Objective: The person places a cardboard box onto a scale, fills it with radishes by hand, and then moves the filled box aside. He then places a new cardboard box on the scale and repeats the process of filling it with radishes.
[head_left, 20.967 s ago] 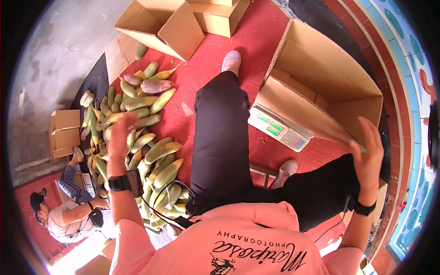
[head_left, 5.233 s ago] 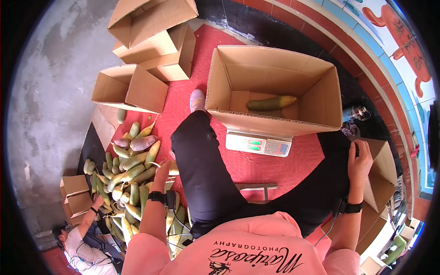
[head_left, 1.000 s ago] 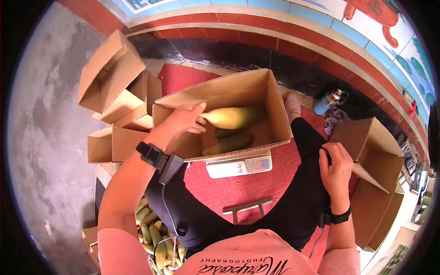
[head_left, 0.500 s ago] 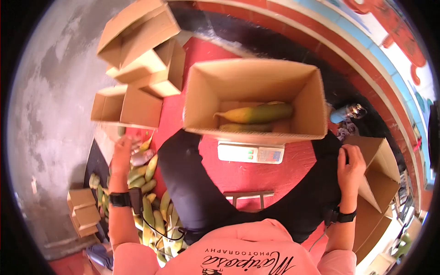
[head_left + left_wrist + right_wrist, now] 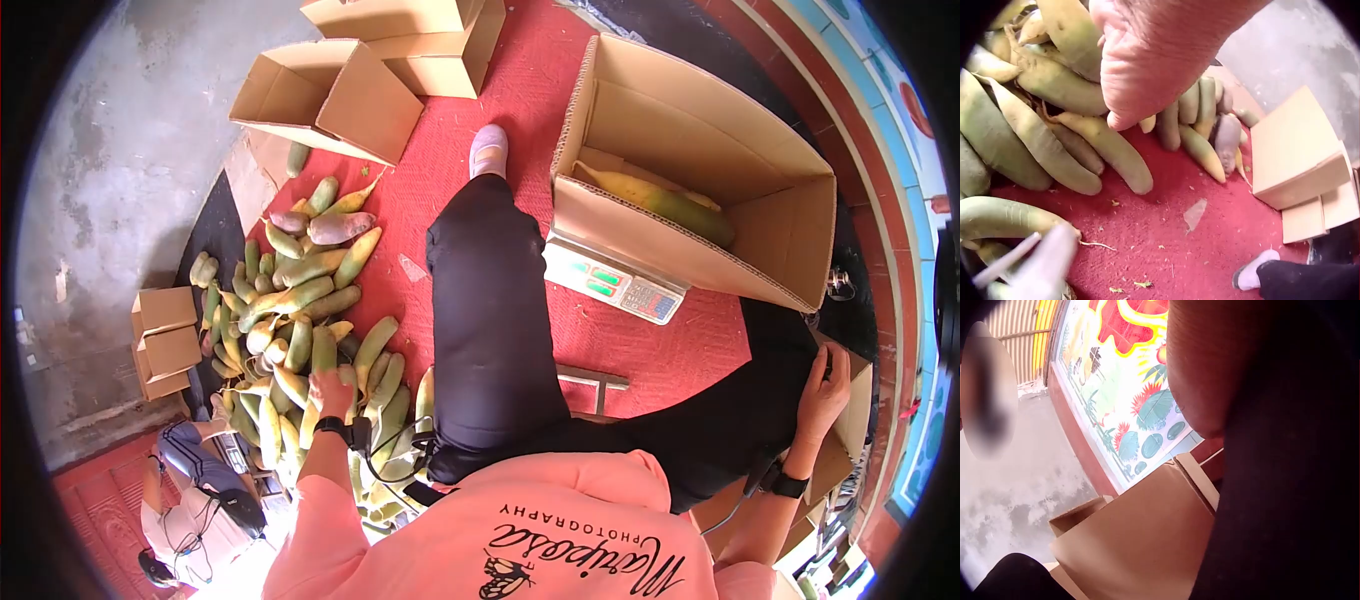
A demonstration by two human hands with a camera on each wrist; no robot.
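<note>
My left hand (image 5: 332, 392) is down on the pile of green radishes (image 5: 300, 295), right at the end of a green radish (image 5: 323, 350). In the left wrist view the back of the left hand (image 5: 1154, 56) covers its fingers, and I cannot tell whether they grip that radish. My right hand (image 5: 825, 390) rests on my knee, fingers relaxed, holding nothing. A large cardboard box (image 5: 690, 245) sits on a white digital scale (image 5: 612, 280) with lit green digits. Inside the box lies a yellow-green radish (image 5: 660, 200), partly hidden by the front wall.
Several cardboard boxes (image 5: 370, 105) stand ahead on the left. A smaller box (image 5: 165, 340) sits beyond the pile. Another person (image 5: 205, 525) is at the lower left. More cardboard (image 5: 855, 410) lies beside my right knee. Red matting (image 5: 535, 80) covers the floor.
The box was bare inside at first, then held a radish. My left hand lowered another in, let go and moved back to the pile. The right hand has stayed on the knee lately.
</note>
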